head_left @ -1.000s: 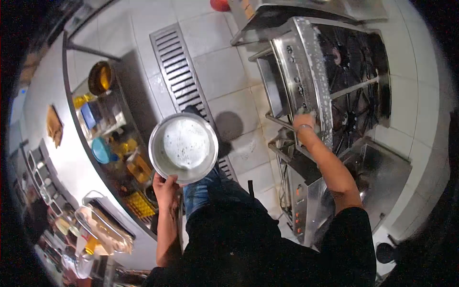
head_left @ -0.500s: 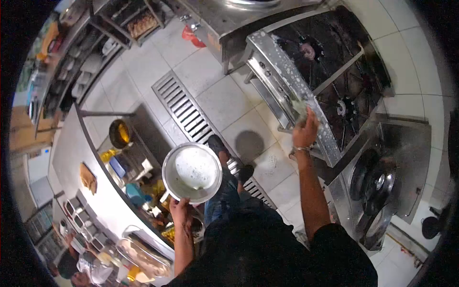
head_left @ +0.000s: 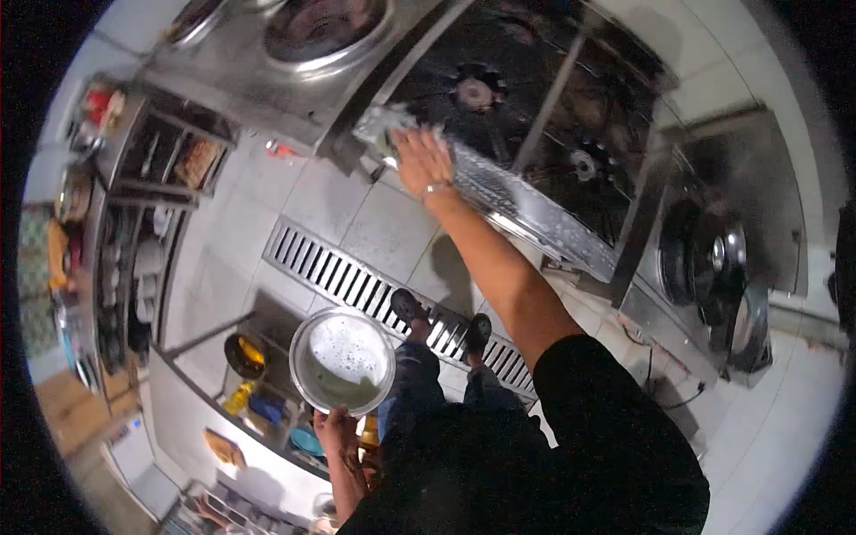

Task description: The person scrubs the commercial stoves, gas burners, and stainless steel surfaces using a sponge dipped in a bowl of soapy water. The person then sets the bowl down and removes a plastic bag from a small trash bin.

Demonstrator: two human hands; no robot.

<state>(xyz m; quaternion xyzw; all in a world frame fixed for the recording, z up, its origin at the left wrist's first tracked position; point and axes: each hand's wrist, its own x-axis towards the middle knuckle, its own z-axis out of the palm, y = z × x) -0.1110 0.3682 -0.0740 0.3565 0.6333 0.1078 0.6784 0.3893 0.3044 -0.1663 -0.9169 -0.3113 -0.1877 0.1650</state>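
My left hand (head_left: 337,432) grips the near edge of a round metal pot (head_left: 299,357), which holds cloudy, foamy water. The pot is held level over the floor, in front of my legs. My right hand (head_left: 422,160) is stretched out to the front ledge (head_left: 517,201) of a gas stove, its fingers laid over a greenish scrubbing pad (head_left: 385,147) that shows only in part. White suds coat the ledge around and behind the hand. Dark burners (head_left: 477,92) lie just beyond it on the stove top.
A steel counter with a large round pan (head_left: 325,31) adjoins the stove. Dark pans (head_left: 700,250) rest on a steel surface at right. A floor grate (head_left: 334,267) runs beneath my feet. At left stands a worktable (head_left: 192,406) with items on its lower shelf.
My right hand has swept along the stove ledge to its far left corner, and suds have spread over the ledge. The view has turned; my left hand still holds the pot.
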